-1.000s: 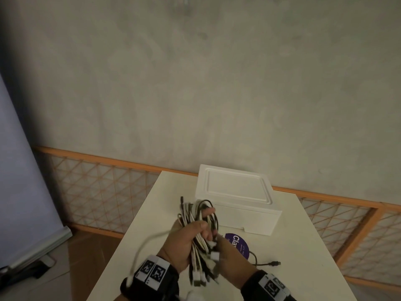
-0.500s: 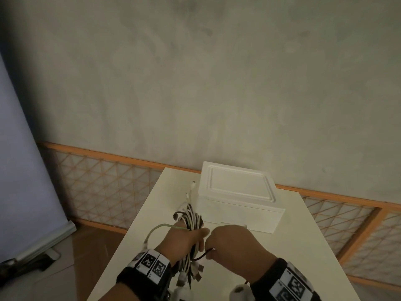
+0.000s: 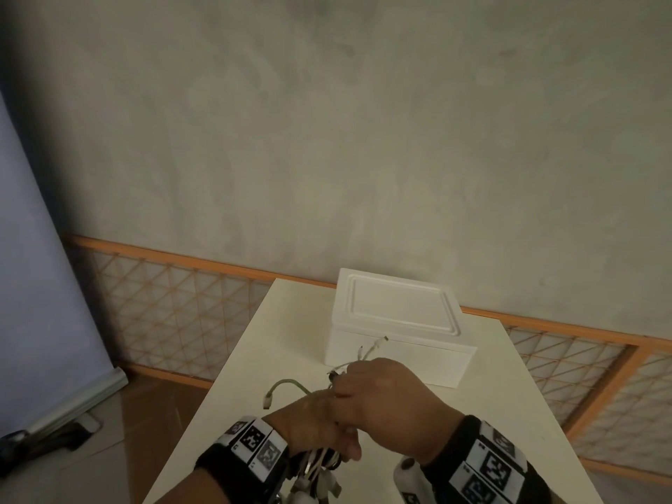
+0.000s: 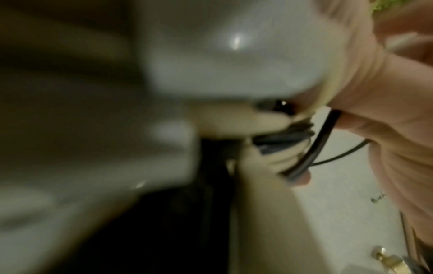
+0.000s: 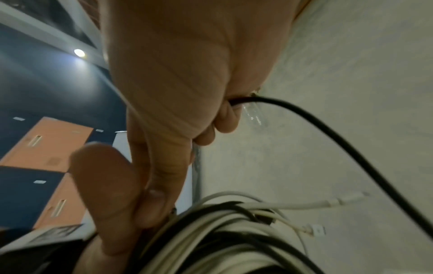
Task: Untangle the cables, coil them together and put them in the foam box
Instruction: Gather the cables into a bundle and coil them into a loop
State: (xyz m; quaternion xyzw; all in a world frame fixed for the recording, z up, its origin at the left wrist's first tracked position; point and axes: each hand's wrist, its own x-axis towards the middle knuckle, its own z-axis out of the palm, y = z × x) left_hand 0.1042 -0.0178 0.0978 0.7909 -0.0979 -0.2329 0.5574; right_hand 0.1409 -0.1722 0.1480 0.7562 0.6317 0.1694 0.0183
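Observation:
A closed white foam box [image 3: 400, 311] stands at the far end of the pale table [image 3: 509, 412]. My left hand [image 3: 309, 427] grips a bundle of white and black cables [image 3: 320, 463], whose plugs hang below the fist near the table's front edge. My right hand [image 3: 381, 394] lies over and just beyond the left, its fingers curled round a black cable [image 5: 328, 126]. That cable runs back to the cable bundle [image 5: 234, 233]. White plug ends [image 3: 372, 351] stick out past the right hand. A greenish cable end [image 3: 283, 387] arcs out to the left.
An orange-framed lattice fence [image 3: 174, 303] runs behind the table under a grey wall. A pale blue screen [image 3: 36, 285] stands at the left above brown floor. The left wrist view is badly blurred.
Both hands have come lower and nearer to me. The right hand has moved from beside the bundle to over the left hand, carrying the black cable, and now hides the purple sticker.

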